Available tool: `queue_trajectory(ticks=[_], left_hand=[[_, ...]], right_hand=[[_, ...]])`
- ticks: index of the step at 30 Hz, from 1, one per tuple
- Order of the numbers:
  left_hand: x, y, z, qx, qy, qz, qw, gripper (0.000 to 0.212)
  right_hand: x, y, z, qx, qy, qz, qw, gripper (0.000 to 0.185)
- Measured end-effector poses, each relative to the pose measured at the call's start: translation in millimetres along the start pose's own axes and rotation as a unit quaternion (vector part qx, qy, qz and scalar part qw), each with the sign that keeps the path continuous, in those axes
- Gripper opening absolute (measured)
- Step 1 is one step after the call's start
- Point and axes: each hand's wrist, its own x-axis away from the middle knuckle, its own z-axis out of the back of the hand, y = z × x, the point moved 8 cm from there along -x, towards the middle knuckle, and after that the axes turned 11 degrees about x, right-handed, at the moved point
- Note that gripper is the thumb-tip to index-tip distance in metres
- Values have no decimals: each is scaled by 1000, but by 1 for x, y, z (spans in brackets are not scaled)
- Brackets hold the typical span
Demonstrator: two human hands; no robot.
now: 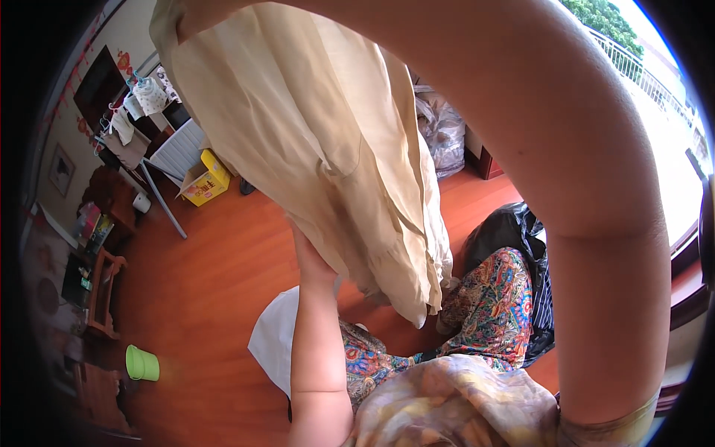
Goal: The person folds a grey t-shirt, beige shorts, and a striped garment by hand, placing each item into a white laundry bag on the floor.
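A long beige garment or cloth (313, 128) hangs in loose folds before me, in front of the wood floor. My right hand (204, 19), at the top left at the end of my raised arm, grips its upper edge; the fingers are partly cut off by the frame. From below, my left hand (315, 260) reaches behind the lower part of the cloth, which hides its fingers. Darker, shaded creases run down the cloth's middle. Beneath it are my patterned trousers (497, 302), with a white cloth or sheet (276, 341) beside my left forearm.
A black plastic bag (491, 232) lies by my right leg, and a clear plastic bag (447, 134) stands behind the cloth. Further left are a yellow box (206, 187), a clothes rack (162, 201) with hanging clothes, a wooden bench (103, 290) and a green bucket (142, 363).
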Motion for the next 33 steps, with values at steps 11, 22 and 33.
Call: queue_trajectory(ticks=[11, 22, 33], left_hand=[[18, -60, -88, -455, -150, 25, 877, 85], [16, -45, -34, 2, 33, 157, 987, 36], [0, -12, -2, 130, 14, 105, 986, 43]], right_hand=[[-35, 10, -60, -35, -151, -43, 987, 60], [14, 30, -150, 28, -477, -94, 874, 62], [133, 67, -105, 57, -472, -45, 879, 44]])
